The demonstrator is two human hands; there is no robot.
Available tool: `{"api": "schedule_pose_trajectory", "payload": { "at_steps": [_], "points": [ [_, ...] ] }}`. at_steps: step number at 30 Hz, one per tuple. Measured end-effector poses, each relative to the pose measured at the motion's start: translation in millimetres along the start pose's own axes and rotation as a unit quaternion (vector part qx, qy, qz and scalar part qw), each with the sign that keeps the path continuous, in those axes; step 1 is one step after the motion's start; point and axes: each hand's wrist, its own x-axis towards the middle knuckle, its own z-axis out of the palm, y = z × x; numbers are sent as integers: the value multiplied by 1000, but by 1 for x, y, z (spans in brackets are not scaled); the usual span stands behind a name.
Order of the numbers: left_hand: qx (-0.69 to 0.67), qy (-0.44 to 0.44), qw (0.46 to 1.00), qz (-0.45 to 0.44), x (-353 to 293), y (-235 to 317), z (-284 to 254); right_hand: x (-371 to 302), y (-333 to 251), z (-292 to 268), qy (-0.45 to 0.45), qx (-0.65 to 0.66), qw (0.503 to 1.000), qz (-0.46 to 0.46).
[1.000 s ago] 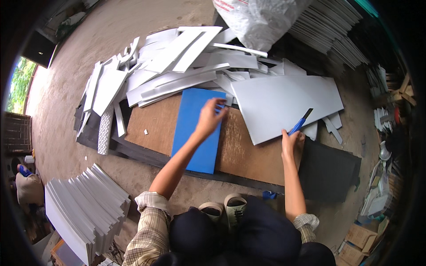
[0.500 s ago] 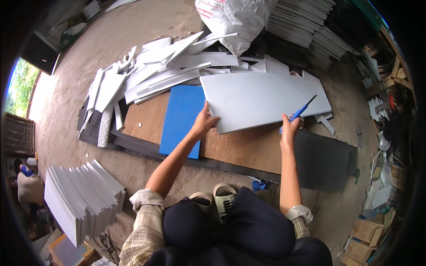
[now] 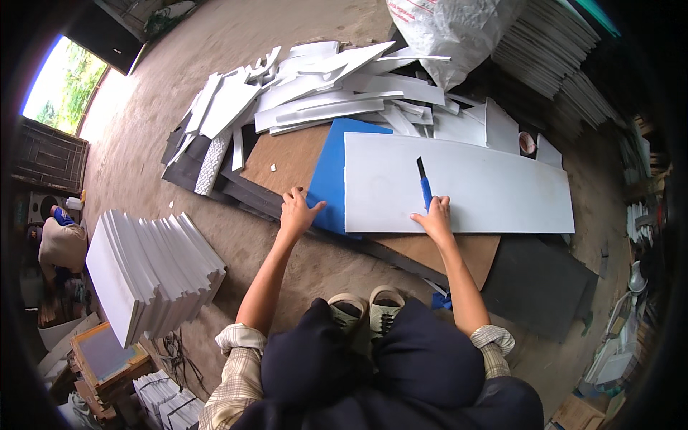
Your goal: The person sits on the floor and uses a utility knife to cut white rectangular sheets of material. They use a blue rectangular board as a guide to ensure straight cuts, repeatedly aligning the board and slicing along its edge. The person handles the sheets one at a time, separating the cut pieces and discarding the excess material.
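Note:
A long white foam board (image 3: 494, 188) lies flat in front of me, partly over a blue board (image 3: 331, 168) and a brown wooden board (image 3: 276, 159). My right hand (image 3: 438, 213) is closed around the blue handle of a utility knife (image 3: 426, 190). Its dark blade points away from me, over the white board, and the hand is at that board's near edge. At the left edge of the blue board is my left hand (image 3: 298, 213), thumb and fingers spread, holding nothing. The thumb reaches over the blue surface.
White foam offcuts (image 3: 322, 89) are heaped beyond the boards, with a tape roll (image 3: 527, 143) to the right. A white sack (image 3: 459, 36) stands at the back. Stacked white panels (image 3: 154, 276) stand at left. Black sheets (image 3: 537, 283) lie underneath. A person (image 3: 61, 244) is at far left.
The white board has come down from a tilted hold to lying flat. My left hand has let go of it and moved left to the blue board. The knife now points straight away.

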Motion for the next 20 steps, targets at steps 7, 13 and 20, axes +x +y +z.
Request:
{"api": "schedule_pose_trajectory", "payload": {
  "at_steps": [7,13,20],
  "points": [
    [-311,-26,948,-69,-9,-10,-58,-10,-21,13,19,-50,998,13],
    [-427,267,864,4,-18,-58,-149,-15,-72,33,-2,-47,999,-12],
    [-420,502,755,-28,-34,-76,-210,11,-62,44,-68,204,969,123]
  ]
}}
